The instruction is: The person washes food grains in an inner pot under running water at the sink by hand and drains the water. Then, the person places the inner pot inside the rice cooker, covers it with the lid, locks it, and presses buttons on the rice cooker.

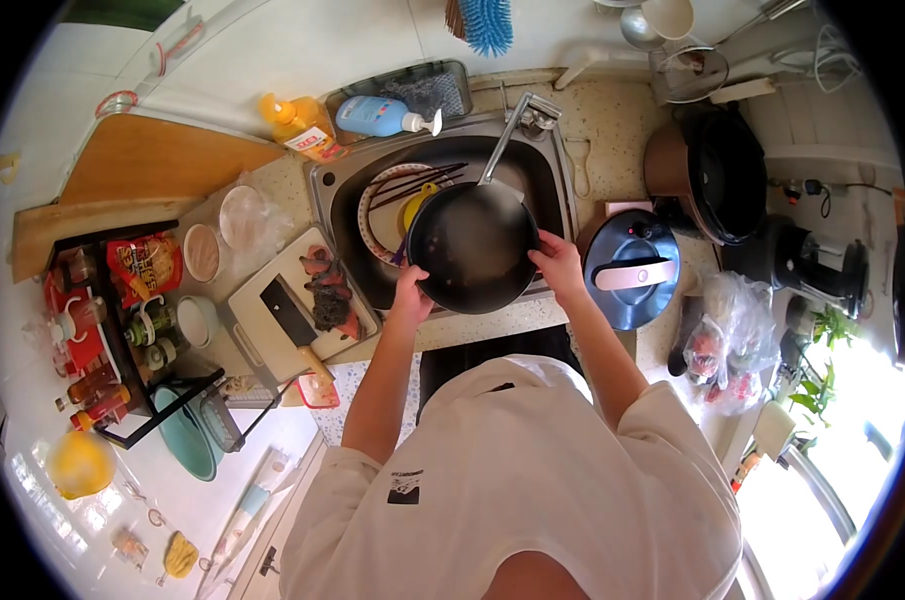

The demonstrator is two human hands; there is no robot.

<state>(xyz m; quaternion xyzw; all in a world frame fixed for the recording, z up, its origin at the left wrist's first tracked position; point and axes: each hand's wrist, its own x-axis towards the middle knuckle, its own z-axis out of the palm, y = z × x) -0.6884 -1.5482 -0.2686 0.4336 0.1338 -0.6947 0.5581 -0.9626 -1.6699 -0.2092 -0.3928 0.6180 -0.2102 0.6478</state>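
A round black cooking pot (472, 262) is held over the sink by both my hands. My left hand (412, 292) grips its lower left rim, fingers closed. At its right rim my right hand (556, 260) is closed on the edge. The tap (504, 140) reaches over the pot's far edge; a pale blur lies under its spout, perhaps water. Behind the pot, the sink (344, 200) holds a patterned plate (372, 232), dark chopsticks (437, 180) and something yellow (412, 208), partly hidden.
To the left, a cutting board (257, 290) carries a cleaver (287, 312) and dark reddish meat (327, 295). Bottles (372, 115) stand behind the sink. On the right are a cooker lid (627, 270), an open brown cooker (672, 160) and a plastic bag (727, 330).
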